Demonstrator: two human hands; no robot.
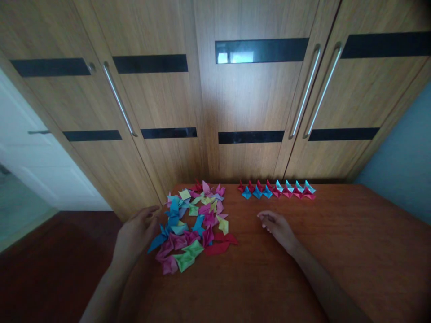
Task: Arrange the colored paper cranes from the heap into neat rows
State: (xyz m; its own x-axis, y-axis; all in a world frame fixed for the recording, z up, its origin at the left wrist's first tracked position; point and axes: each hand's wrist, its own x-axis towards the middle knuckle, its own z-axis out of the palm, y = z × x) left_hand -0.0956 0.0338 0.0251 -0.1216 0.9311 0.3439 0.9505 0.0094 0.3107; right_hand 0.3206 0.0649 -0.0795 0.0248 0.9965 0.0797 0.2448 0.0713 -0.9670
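Folded paper pieces [202, 211] in pink, blue, green, yellow and red lie in a loose pile on the brown wooden table, left of centre. At the pile's left edge is my left hand [136, 235], its fingers bent and the thumb apart from them; I see nothing held. My right hand [278, 228] rests over the table to the right of the pile, fingers loosely curled in, with no paper visible in them. Beyond it, red, pink and blue folded pieces [278, 189] stand in two neat rows near the table's back edge.
The wooden table [336, 255] reaches back to a wardrobe [249, 98] with black strips and long metal handles. A white door [43, 152] stands at the left. A pale blue wall [400, 148] closes off the right side.
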